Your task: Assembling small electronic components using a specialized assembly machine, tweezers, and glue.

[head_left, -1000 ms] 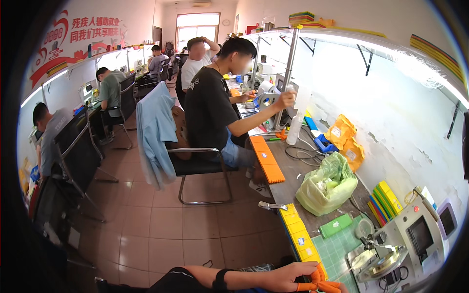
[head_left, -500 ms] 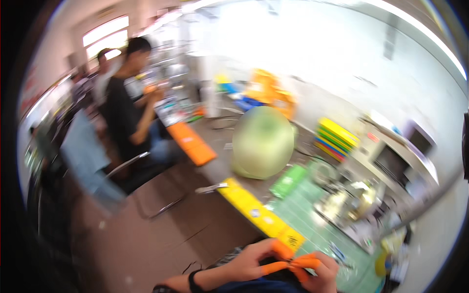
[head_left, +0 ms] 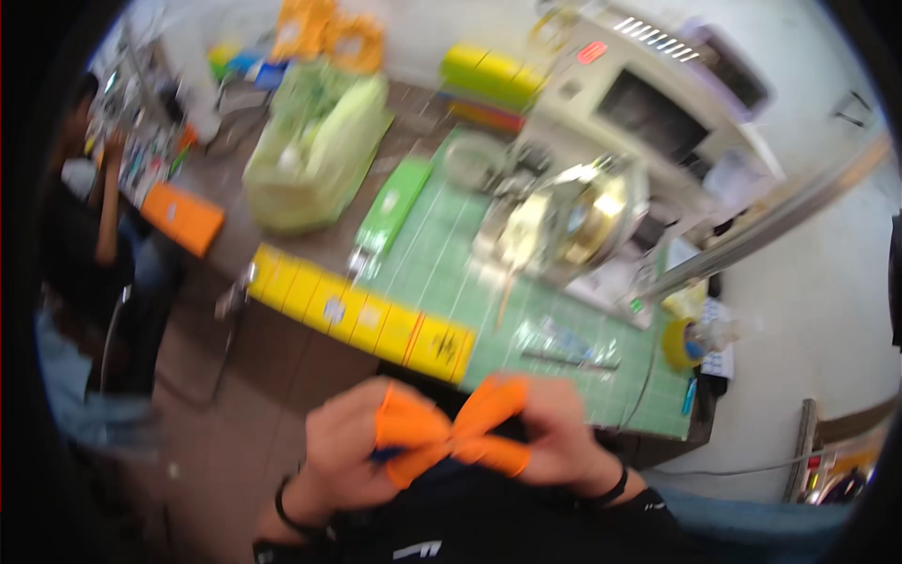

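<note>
Only the head view to go on, and it's pretty smeary. Left hand (head_left: pixel 348 446) and right hand (head_left: pixel 559 432) meet near the middle, low down, just in front of the black shirt (head_left: pixel 413 522). Both have orange finger covers (head_left: pixel 412 420), with thumb and finger pinched closed and all the tips bunched together. Can't tell if there's a tiny part in that pinch, too blurry and too small. If there is one, it's right at that meeting point, short of the desk's near edge.

That'd be my worry tbh: slippery covers plus a tiny part, and a drop would land on the shirt or the floor (head_left: pixel 272 343), not on the green mat (head_left: pixel 434 282). A cover could also roll or tear if the tips tug on each other.

The yellow case (head_left: pixel 362 315) sits along the near edge just beyond the hands, so a careless elbow or knuckle could knock it. Farther right, the thin dark tool (head_left: pixel 568 360) lies on the mat, and a loose cable (head_left: pixel 646 395) runs near the mat's right side, easy for a right sleeve to snag.
</note>
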A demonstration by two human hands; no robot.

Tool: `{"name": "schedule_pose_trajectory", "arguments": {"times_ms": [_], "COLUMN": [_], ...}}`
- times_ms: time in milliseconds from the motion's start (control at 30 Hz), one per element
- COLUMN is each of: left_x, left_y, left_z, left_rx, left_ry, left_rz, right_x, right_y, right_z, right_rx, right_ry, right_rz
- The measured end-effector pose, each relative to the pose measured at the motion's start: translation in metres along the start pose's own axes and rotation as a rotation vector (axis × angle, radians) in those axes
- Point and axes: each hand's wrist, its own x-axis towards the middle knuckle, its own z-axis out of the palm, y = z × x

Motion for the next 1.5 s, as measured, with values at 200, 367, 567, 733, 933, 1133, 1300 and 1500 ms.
{"name": "schedule_pose_trajectory", "arguments": {"times_ms": [200, 367, 567, 733, 933, 1133, 1300, 1500], "left_x": [-0.004, -0.013, -0.016, -0.018, -0.037, -0.058, -0.064, -0.071], "left_y": [0.009, 0.004, 0.001, -0.001, 0.004, -0.002, -0.004, -0.009], "left_z": [-0.011, -0.017, -0.017, -0.02, -0.025, -0.039, -0.046, -0.043], "left_rx": [-0.092, -0.055, -0.054, -0.029, -0.645, -0.672, -0.741, -0.456], "left_ry": [0.062, 0.065, 0.074, 0.01, 0.201, 0.186, 0.207, 0.222], "left_rz": [-0.124, -0.136, -0.082, 0.027, -0.489, -0.567, -0.6, -0.368], "right_x": [0.012, 0.015, 0.015, 0.013, 0.022, 0.034, 0.042, 0.038], "right_y": [-0.009, 0.0, 0.0, -0.003, 0.0, 0.013, 0.014, 0.016], "right_z": [0.007, 0.012, 0.018, 0.028, 0.03, 0.047, 0.054, 0.065], "right_rx": [0.287, 0.165, 0.0, -0.028, -0.424, -0.513, -0.507, -0.414], "right_ry": [0.091, 0.053, 0.04, 0.141, 0.071, -0.044, -0.126, -0.058], "right_rz": [0.078, -0.007, -0.113, -0.158, -0.373, -0.494, -0.526, -0.453]}}
